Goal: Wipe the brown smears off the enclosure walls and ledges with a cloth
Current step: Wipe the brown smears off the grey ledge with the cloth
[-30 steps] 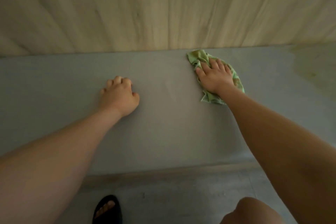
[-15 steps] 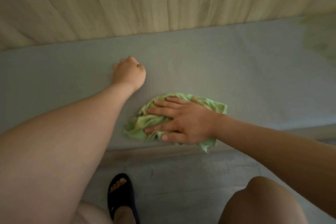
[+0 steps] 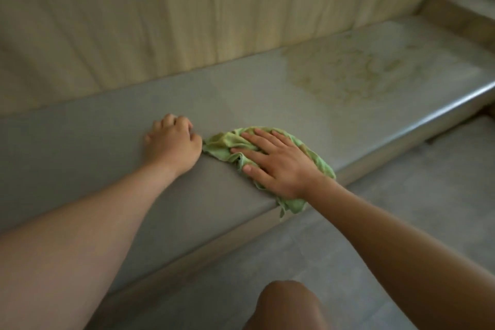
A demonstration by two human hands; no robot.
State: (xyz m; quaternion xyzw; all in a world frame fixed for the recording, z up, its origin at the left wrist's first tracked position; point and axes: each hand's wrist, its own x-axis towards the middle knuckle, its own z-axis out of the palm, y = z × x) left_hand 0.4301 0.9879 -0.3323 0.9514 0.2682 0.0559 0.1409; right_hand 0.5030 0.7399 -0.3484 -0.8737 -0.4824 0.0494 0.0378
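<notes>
A crumpled green cloth (image 3: 222, 145), stained brownish, lies on the grey ledge (image 3: 80, 136) near its front edge. My right hand (image 3: 278, 163) presses flat on the cloth with straight, spread fingers. Just left of the cloth my left hand (image 3: 174, 142) rests on the ledge as a fist, fingers curled and holding nothing. A wide patch of yellowish-brown smears (image 3: 356, 72) covers the ledge further right, well apart from the cloth. The pale wood-grain wall (image 3: 160, 21) rises behind the ledge.
The grey tiled floor (image 3: 401, 209) runs below the ledge's front edge. My knee (image 3: 289, 303) shows at the bottom. A raised step (image 3: 455, 16) closes the ledge's far right end, with dark clutter above it in the corner.
The cloth and my right hand swept from the back of the ledge toward its front, then ended beside my left fist. The view swung right, bringing the smeared patch into sight.
</notes>
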